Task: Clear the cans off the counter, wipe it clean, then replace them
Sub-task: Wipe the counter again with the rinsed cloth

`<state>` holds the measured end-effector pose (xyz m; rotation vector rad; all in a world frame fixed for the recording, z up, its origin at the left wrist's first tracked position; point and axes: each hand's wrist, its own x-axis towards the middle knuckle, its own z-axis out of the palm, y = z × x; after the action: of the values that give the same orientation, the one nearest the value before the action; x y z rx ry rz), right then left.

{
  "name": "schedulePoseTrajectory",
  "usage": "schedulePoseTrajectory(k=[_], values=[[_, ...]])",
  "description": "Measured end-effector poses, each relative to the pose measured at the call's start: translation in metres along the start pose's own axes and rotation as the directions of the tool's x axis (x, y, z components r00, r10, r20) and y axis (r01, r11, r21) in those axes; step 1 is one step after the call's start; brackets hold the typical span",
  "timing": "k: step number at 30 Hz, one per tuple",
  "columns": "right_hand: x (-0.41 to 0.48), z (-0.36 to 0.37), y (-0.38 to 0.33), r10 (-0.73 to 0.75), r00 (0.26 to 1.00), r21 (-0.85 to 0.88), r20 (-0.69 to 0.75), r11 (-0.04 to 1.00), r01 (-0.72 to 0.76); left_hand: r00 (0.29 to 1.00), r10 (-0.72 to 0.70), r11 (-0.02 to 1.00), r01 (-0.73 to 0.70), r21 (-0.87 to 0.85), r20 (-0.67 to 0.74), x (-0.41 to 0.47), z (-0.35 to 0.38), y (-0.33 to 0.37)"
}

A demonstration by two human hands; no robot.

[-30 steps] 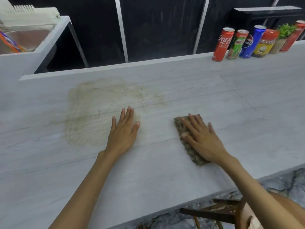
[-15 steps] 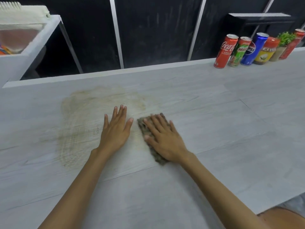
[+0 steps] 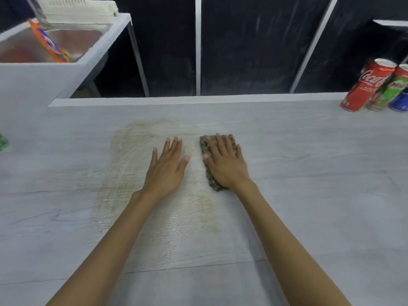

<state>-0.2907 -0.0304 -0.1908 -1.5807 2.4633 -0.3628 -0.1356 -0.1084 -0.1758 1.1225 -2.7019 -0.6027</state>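
A: Since a second ago the right hand (image 3: pixel 225 164) has slid the cloth (image 3: pixel 213 161) leftward, so it now lies just beside the left hand (image 3: pixel 166 171).

B: And the surface, near to far?

A: Pale wood-grain counter (image 3: pixel 309 217), with a wet sheen close in and a tan stain (image 3: pixel 136 146) spreading toward 11 o'clock. At the back are dark wall panels split by pale strips.

B: Fingers?

A: Both hands lie flat, palms down. Left fingers are nearly together, thumb out, on bare counter. Right fingers are slightly spread, pressing the cloth down rather than gripping it.

B: Cans?

A: At 2 o'clock, at the counter's far edge: red can (image 3: pixel 365 85), green can (image 3: pixel 388 89), and a blue can (image 3: pixel 400 102) cut off by the frame. A sink (image 3: pixel 92 51) sits at 10 o'clock.
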Motion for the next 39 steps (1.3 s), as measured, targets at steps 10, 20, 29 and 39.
schedulePoseTrajectory(k=[10, 20, 29, 39], values=[[0.057, -0.038, 0.089, 0.219, 0.976, -0.03, 0.005, 0.975, -0.219, 0.998, -0.033, 0.999, 0.033, -0.001, -0.053, 0.027, -0.02, -0.032], [0.069, 0.022, -0.045, -0.476, 0.876, 0.011, 0.083, 0.879, 0.477, 0.991, -0.098, 0.994, 0.101, 0.036, -0.089, 0.05, -0.03, -0.078], [0.203, 0.006, -0.055, -0.013, 0.998, -0.033, 0.069, 0.999, 0.015, 0.988, -0.121, 0.99, 0.126, 0.056, -0.091, 0.043, -0.037, -0.112], [0.129, 0.033, -0.081, -0.632, 0.758, 0.052, 0.162, 0.772, 0.633, 0.96, -0.169, 0.984, 0.177, 0.015, -0.222, 0.002, -0.063, -0.149]])
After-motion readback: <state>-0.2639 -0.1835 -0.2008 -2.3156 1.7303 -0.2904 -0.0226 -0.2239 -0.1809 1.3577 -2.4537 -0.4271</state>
